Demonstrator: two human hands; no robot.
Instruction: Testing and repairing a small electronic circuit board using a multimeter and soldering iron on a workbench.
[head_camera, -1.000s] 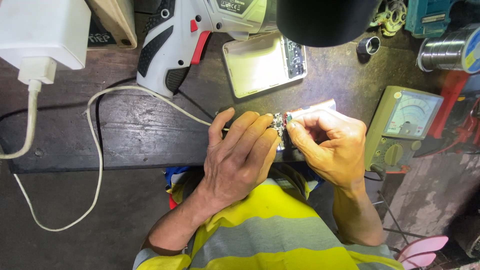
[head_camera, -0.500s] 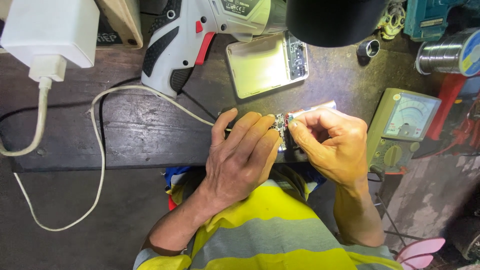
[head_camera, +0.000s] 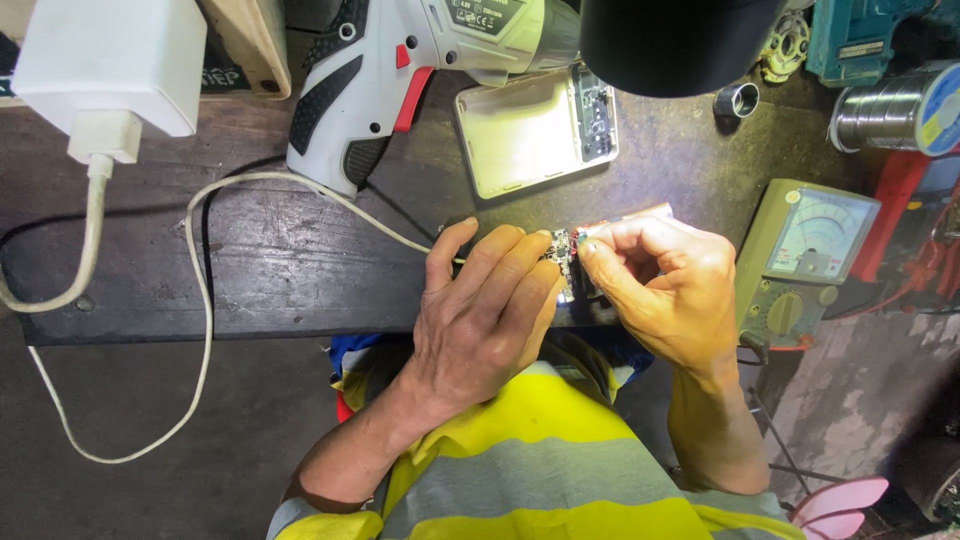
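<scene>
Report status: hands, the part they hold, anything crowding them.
Left hand and right hand both pinching small green circuit board over dark wooden bench. White cable at left, olive analog multimeter at right, neither touching.

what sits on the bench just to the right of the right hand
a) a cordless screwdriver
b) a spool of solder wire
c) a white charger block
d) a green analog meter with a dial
d: the green analog meter lies right beside the right hand, while the charger block is far left and the cordless screwdriver and solder spool lie farther up the bench.
</scene>
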